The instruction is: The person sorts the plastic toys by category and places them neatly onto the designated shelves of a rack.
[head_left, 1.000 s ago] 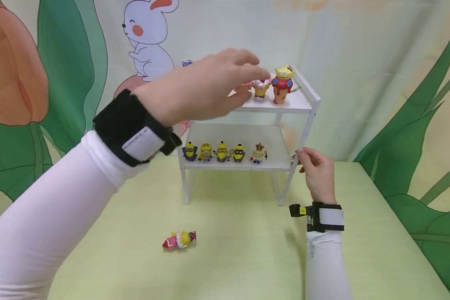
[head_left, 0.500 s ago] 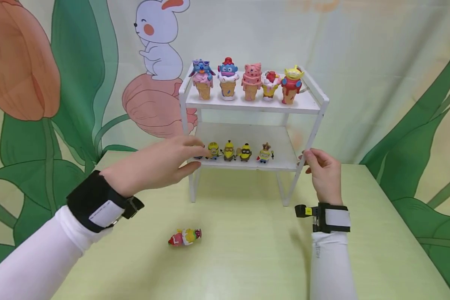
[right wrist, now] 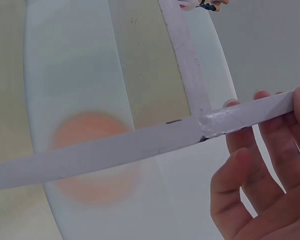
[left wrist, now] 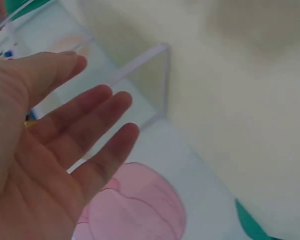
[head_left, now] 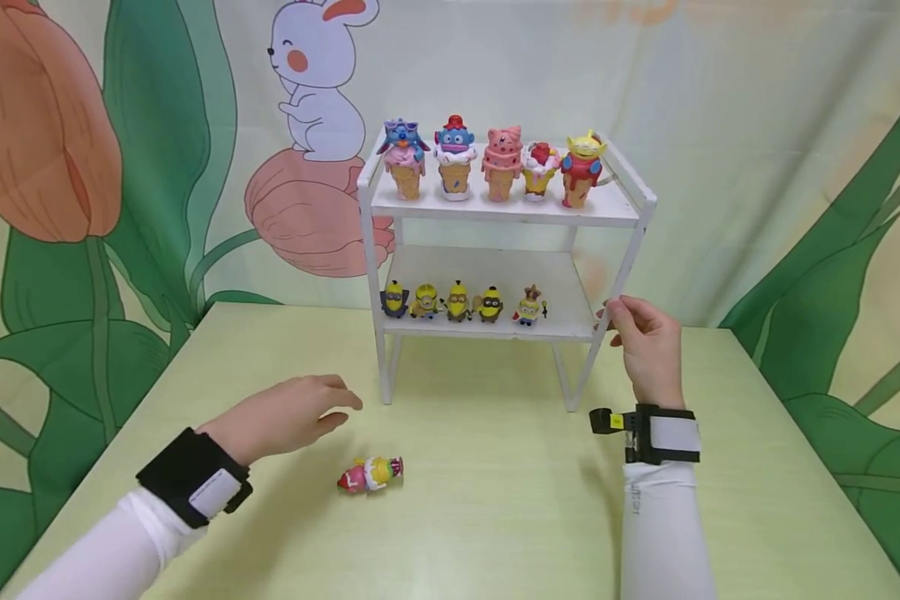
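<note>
A small ice-cream figurine (head_left: 372,474), pink, white and yellow, lies on its side on the table. Just up and left of it hovers my left hand (head_left: 288,414), holding nothing, its fingers loosely bent and apart in the left wrist view. At the shelf's right side my right hand (head_left: 648,346) pinches the leg of the white two-tier shelf (head_left: 506,215); the right wrist view shows thumb and fingers about the white bar (right wrist: 260,111). A row of several ice-cream figurines (head_left: 502,165) stands on the top tier. Several yellow minion figurines (head_left: 457,302) stand along the lower tier.
The pale green table (head_left: 480,517) runs back to a printed cloth backdrop (head_left: 690,100) behind the shelf. On the lower tier, a gap separates the crowned minion (head_left: 528,307) from the others.
My left hand has come down and left from the top tier, past the lower tier, to above the table near the lying figurine. My right hand keeps its grip on the shelf leg.
</note>
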Demonstrator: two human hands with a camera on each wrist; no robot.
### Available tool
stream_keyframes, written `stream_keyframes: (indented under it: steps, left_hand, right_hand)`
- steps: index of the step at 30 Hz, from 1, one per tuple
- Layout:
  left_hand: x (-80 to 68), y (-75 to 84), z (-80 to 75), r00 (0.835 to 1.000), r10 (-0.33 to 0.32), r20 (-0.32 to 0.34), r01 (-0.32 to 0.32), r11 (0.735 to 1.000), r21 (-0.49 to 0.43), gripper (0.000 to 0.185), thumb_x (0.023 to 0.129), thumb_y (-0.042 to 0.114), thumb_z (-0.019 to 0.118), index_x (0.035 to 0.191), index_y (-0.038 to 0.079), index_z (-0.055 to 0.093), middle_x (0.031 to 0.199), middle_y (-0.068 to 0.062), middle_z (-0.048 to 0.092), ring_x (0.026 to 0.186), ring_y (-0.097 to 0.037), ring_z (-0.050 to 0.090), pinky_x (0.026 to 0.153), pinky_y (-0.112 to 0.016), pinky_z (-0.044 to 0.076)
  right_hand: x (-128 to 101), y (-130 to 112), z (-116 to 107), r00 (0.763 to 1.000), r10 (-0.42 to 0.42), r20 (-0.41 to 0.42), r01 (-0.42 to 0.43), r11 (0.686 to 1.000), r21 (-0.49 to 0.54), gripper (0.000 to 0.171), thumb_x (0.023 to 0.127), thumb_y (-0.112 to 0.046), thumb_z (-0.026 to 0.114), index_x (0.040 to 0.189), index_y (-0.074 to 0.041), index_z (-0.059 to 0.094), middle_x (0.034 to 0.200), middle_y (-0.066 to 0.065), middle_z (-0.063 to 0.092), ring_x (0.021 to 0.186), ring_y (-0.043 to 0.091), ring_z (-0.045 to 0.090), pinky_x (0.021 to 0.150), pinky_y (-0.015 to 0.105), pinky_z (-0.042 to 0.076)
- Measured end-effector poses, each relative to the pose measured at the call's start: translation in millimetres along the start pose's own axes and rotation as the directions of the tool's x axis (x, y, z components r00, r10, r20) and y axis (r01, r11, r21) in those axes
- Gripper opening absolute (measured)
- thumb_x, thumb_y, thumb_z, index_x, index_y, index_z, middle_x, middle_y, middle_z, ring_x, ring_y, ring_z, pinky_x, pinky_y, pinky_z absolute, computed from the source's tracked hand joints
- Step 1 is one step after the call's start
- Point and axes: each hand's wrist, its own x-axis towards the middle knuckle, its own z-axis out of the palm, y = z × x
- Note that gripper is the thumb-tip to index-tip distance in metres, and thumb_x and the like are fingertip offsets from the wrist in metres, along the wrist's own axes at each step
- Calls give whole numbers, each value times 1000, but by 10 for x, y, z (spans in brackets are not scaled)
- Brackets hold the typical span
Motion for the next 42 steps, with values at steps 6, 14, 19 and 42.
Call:
stream_keyframes:
  steps: [6,14,19,42]
  left_hand:
    - [-144,-52,327,998,57,29,-56,998,-7,21,86,13,76,105,7,72,98,-3,66,89,-20,65,80,-36,55]
    - [-247,-13,675,993,-34,112,42,997,-70,26,81,28,81,92,15,62,80,9,54,70,-5,49,67,-26,50]
    - [-269,25,804,986,-110,124,125,985,-119,38,78,29,84,96,16,53,79,9,51,69,-7,48,64,-27,47]
    - [-241,123,903,996,-89,-20,89,996,-30,26,91,9,70,106,11,49,80,4,53,65,-9,49,65,-27,52]
  right_hand:
    - [-6,26,1,1000,-1,-1,1,1000,19,29,96,-27,64,108,-2,72,91,8,72,80,20,64,60,23,49]
    - [2,11,-5,1000,1,8,-1,1000,8,29,96,-27,64,109,-2,72,92,8,72,81,21,64,61,24,49]
    - [3,5,6,1000,9,3,-9,1000,5,29,96,-27,64,109,-3,72,92,7,72,82,20,64,61,24,48]
    - [5,14,21,1000,15,-13,-15,999,29,28,95,-27,65,108,-3,73,91,6,72,81,21,63,60,23,49]
